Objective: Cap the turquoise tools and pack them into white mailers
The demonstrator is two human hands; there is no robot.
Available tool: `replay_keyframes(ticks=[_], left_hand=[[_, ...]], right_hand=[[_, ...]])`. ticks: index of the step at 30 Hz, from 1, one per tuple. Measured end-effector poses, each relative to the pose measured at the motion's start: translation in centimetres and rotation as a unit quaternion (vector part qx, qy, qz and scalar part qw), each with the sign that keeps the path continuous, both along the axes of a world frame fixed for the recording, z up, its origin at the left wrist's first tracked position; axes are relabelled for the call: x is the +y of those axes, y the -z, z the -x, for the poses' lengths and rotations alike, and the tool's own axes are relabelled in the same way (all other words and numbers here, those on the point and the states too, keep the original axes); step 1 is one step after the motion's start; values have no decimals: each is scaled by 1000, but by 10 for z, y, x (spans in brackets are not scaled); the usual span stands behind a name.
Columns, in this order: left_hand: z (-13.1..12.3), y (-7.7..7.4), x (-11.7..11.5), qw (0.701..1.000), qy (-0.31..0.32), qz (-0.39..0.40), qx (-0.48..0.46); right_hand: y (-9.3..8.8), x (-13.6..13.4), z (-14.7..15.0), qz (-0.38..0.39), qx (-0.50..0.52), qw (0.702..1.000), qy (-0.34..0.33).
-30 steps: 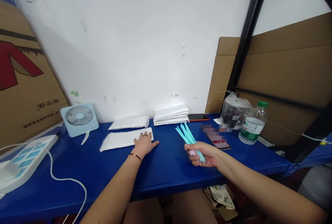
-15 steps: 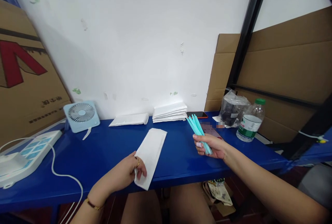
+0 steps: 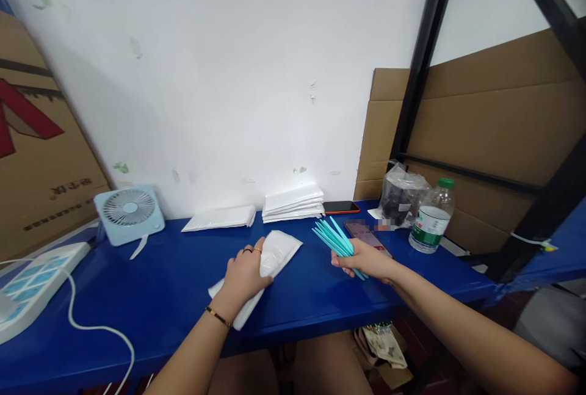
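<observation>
A white padded envelope (image 3: pixel 280 251) lies slantwise near the front of the blue table, slightly buckled. My left hand (image 3: pixel 243 274) is closed over its middle, thumb on the right side; the fingertips are partly hidden. In my right hand (image 3: pixel 362 258) is a bundle of thin turquoise sticks (image 3: pixel 333 237), fanned out at the upper end. The fist is held above the table, just in front of a phone with a lit screen (image 3: pixel 368 236). Against the wall are a stack of white envelopes (image 3: pixel 293 204) and a flatter white pile (image 3: pixel 220 218).
On the left stand a light blue fan (image 3: pixel 129 212) and a white power strip (image 3: pixel 43 288) with a trailing cable. A dark phone (image 3: pixel 341 207), a plastic-wrapped dark item (image 3: pixel 403 198) and a green-capped bottle (image 3: pixel 431 218) are toward the right. Cardboard (image 3: pixel 499 108) walls the right side.
My left hand has moved from the envelope's lower left edge onto its middle, and the envelope has turned and buckled. My right hand still holds the sticks. The view has shifted slightly.
</observation>
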State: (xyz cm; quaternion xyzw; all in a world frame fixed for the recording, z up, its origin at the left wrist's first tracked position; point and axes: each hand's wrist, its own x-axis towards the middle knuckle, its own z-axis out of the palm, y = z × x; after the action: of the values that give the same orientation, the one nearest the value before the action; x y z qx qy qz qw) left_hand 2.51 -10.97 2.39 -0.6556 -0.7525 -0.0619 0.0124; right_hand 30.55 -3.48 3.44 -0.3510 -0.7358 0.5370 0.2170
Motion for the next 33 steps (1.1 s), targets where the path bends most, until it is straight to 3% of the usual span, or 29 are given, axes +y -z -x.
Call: replay_keyframes(ticks=[3,5,10,12,15,20,22,27,33], left_hand=[[3,-14,8,991,6,-113,75],[6,-18,6,984,32,-146,97],[5,-11,-10,994,104,-26,13],[10,-9,-9,992,123,-28,-24],[26,-10,13,984,170,-40,-34],[54,-11,67,973,204,99,-37],[56,-9,78,966,230,106,-43],[44,-6,76,954,295,5,-55],[35,-10,63,949,294,-33,-108]], right_hand=[[-5,-2,-7,-8,5,1000,15],[-6,-1,-12,-10,16,999,30],[-6,-1,-18,-9,26,999,47],[-9,-3,-17,-14,11,999,39],[-11,-4,-14,-29,-23,999,22],[0,4,-8,-76,-80,994,-19],[5,10,-4,-114,-106,988,-16],[2,22,8,-237,-181,954,-33],[0,33,31,-356,-306,882,-48]])
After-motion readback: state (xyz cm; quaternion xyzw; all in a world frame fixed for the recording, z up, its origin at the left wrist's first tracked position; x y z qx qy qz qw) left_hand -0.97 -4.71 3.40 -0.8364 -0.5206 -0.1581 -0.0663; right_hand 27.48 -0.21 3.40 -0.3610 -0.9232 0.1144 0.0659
